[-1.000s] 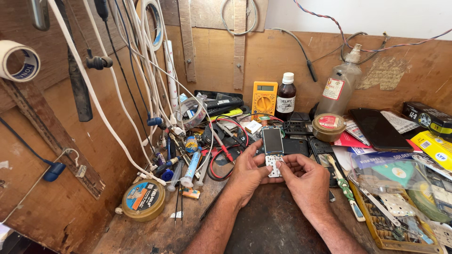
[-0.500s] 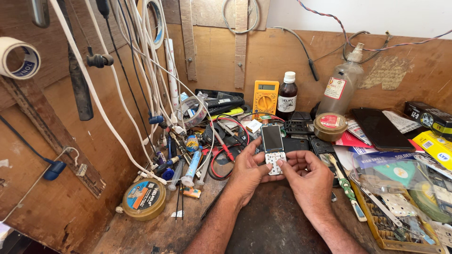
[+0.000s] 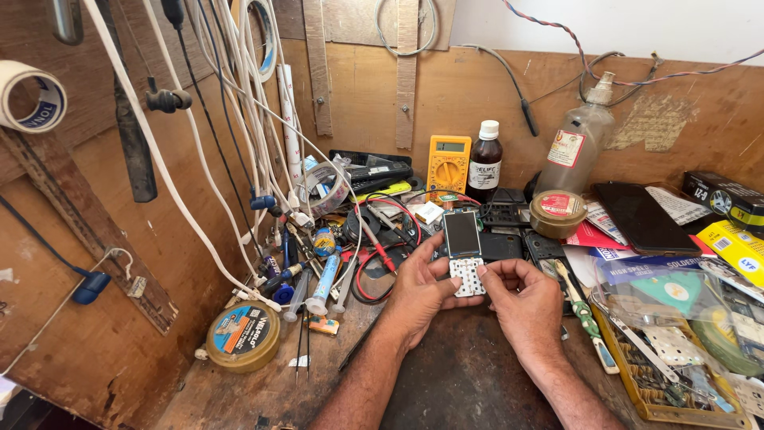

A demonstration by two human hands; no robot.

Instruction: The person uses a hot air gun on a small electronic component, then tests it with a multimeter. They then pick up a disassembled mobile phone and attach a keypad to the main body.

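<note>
The small keypad phone [image 3: 463,251] stands upright, pinched between left hand [image 3: 420,291] and right hand [image 3: 527,304].

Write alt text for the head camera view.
Both bare hands, left hand and right hand, hold a small keypad phone with a dark screen above a cluttered wooden workbench; a yellow multimeter stands behind.

Even, warm daylight filled the scene, brightest on the white wall strip [image 3: 605,24] far above the hands. Shadows beneath the left hand [image 3: 418,291] and right hand [image 3: 529,302] were soft. Focus was sharp throughout, without motion blur. The clear plastic bag [image 3: 684,295] right of the hands showed mild glare, and wide-angle distortion bent the edges.
</note>
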